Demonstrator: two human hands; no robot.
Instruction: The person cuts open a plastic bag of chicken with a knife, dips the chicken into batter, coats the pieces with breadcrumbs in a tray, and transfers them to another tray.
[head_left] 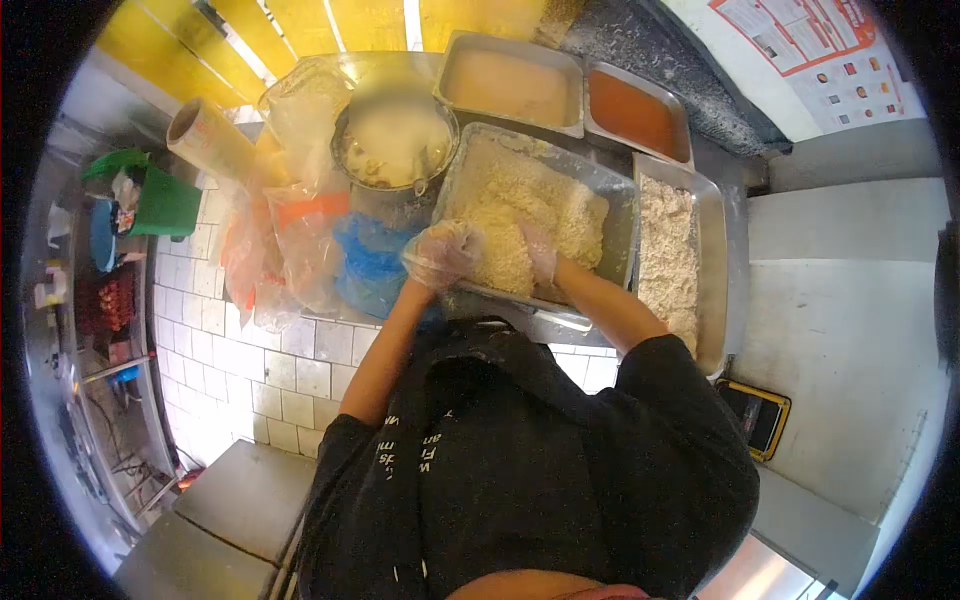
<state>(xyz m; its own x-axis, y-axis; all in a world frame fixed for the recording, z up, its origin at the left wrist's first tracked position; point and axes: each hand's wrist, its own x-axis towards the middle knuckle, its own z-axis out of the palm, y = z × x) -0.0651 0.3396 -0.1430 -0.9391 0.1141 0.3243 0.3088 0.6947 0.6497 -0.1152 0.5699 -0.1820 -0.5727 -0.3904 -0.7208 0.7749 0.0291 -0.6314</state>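
A deep metal tray point(622, 205) of pale yellow crumbs point(500, 205) lies in front of me. My left hand point(443, 255), in a clear plastic glove, is at the tray's near left corner. Its fingers look curled in, and whatever they hold is hidden. My right hand point(540, 252), also in a clear glove, reaches over the near side into the crumbs. Its fingers stretch forward and their tips are partly covered. Behind the tray's left side stands a round metal bowl point(340, 150) with a pale, lumpy mixture and a utensil handle at its edge.
A pan of pale orange contents point(510, 88) and a pan of red-orange contents point(630, 108) stand at the back. On the right is a long pan of flour-like coating point(667, 240). Plastic bags point(305, 240), a blue bag point(375, 265) and a wrap roll point(205, 135) lie left.
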